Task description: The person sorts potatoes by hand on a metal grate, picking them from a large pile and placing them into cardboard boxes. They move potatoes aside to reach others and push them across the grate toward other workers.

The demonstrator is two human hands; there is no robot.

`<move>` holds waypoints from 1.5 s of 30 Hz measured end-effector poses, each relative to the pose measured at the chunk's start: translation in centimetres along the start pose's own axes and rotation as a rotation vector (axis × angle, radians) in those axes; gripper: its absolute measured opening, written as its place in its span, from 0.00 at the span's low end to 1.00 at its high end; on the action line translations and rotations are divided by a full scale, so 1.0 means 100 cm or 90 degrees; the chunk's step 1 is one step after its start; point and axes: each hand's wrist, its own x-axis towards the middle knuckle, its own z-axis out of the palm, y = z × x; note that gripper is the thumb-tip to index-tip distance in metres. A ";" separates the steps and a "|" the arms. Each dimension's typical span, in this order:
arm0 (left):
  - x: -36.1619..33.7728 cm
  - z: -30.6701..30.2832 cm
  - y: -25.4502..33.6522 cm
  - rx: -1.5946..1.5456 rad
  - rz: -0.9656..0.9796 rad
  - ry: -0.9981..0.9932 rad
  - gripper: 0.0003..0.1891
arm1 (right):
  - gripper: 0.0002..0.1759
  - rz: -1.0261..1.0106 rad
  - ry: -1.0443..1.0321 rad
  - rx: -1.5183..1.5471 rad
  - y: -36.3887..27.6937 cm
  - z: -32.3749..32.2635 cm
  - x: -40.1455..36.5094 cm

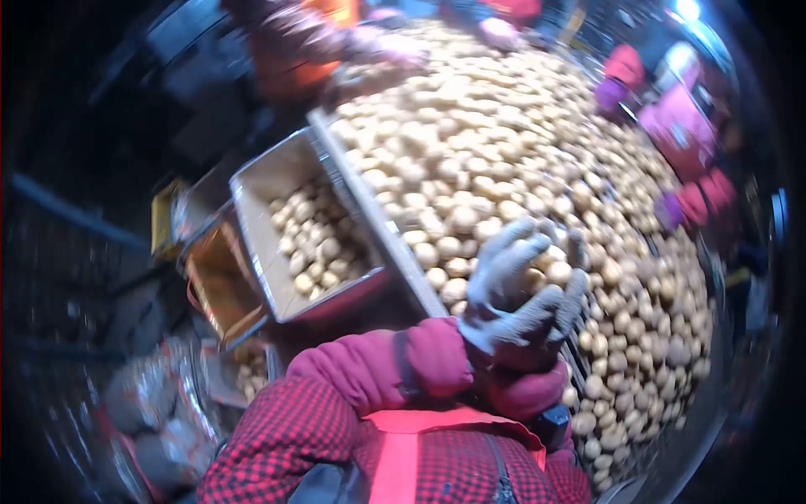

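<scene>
My left hand [493, 281], in a pale grey work glove, curves around a few round, yellowish potatoes [556, 270] from the left. From the right, my right hand [571, 304], gloved alike, closes in on the same potatoes, so that the two hands form a cup. The wrists lie close together, and parts of the palms are hidden. Both hands are just over a broad heap of potatoes [617, 336] that spreads around them. To the left, a pale-lined box [259, 214] with loose potatoes in it stands against the heap's raised edge board [378, 214].
Beside the box are an orange-brown crate [220, 281] and a yellow crate [164, 218]. Filled bags [168, 420] sit at lower left. Co-workers' gloved hands [399, 49] reach over the heap's far side; another person's pink sleeve [684, 126] is at right.
</scene>
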 end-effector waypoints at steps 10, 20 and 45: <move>0.046 -0.164 -0.013 0.210 -0.028 0.013 0.23 | 0.36 0.232 -0.083 -0.068 0.116 0.050 0.004; 0.055 -0.293 -0.036 0.387 -0.113 0.225 0.17 | 0.41 0.488 -0.156 -0.132 0.242 0.103 -0.018; 0.146 -0.549 -0.131 0.566 -0.170 0.316 0.29 | 0.36 0.539 -0.253 -0.408 0.401 0.151 0.074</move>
